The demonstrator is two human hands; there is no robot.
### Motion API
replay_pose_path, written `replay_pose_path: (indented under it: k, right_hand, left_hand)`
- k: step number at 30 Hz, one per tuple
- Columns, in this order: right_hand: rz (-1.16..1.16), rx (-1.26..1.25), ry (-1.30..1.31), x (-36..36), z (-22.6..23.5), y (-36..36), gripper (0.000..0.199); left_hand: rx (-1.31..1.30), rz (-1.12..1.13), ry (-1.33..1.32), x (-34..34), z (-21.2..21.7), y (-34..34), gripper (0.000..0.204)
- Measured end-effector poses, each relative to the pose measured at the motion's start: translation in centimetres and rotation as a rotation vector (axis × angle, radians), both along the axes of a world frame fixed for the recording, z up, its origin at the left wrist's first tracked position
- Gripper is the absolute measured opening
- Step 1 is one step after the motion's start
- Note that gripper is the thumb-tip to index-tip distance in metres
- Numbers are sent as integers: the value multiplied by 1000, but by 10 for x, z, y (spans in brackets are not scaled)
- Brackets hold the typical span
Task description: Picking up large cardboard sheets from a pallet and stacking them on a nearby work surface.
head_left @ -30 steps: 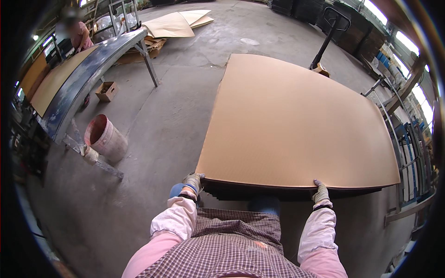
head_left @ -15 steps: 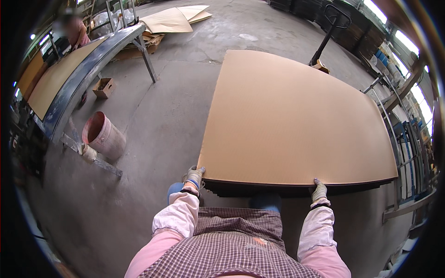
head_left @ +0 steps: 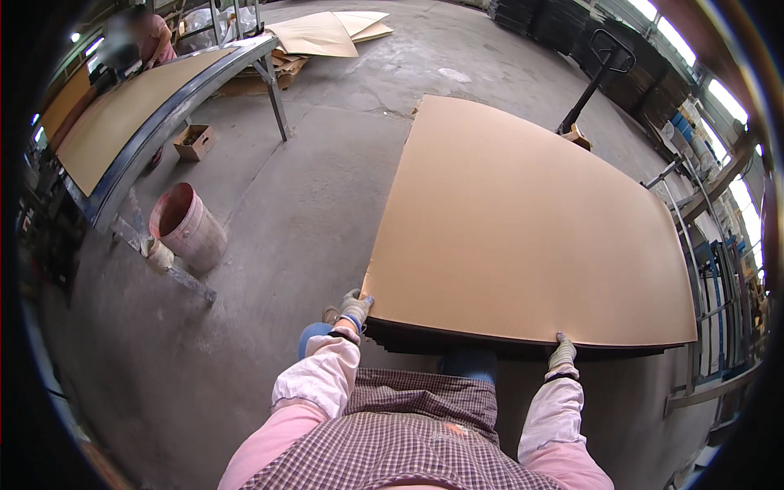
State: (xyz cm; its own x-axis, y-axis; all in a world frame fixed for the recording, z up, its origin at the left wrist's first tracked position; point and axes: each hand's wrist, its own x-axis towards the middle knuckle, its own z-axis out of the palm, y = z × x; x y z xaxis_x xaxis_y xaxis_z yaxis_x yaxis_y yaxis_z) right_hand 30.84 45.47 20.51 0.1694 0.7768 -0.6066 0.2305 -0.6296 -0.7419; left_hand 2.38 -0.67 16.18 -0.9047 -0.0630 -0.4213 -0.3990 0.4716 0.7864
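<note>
A large flat tan sheet, like cardboard [head_left: 531,229], lies on top of a stack of dark sheets [head_left: 465,341]. My left hand [head_left: 356,307], in a pale work glove, is closed on the sheet's near left corner. Further right, my gloved right hand [head_left: 563,353] grips the near edge, with the thumb on top and the other fingers hidden below. The sheet covers most of the stack, so only its dark near edge shows.
A pink-stained bucket [head_left: 189,227] and a small cardboard box [head_left: 195,142] stand on the floor at left. A long metal-legged table [head_left: 175,110] bears another tan sheet, with a person behind it. Beyond my sheet is a pallet jack handle [head_left: 600,73]; metal racks [head_left: 710,286] line the right.
The tan sheet has turned slightly and its near right edge has come toward me. My right hand moved nearer with it, and my left shifted a little right. Both keep their grip.
</note>
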Motion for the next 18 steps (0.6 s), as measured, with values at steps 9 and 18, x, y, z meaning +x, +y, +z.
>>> replay_pose_path:
  k: [9, 18]
  right_hand:
    - [132, 46, 182, 0, 19, -12, 28]
    - [353, 16, 259, -11, 20, -17, 32]
  left_hand:
    - [47, 37, -28, -2, -16, 3, 48]
    - [-463, -157, 12, 0, 19, -10, 33]
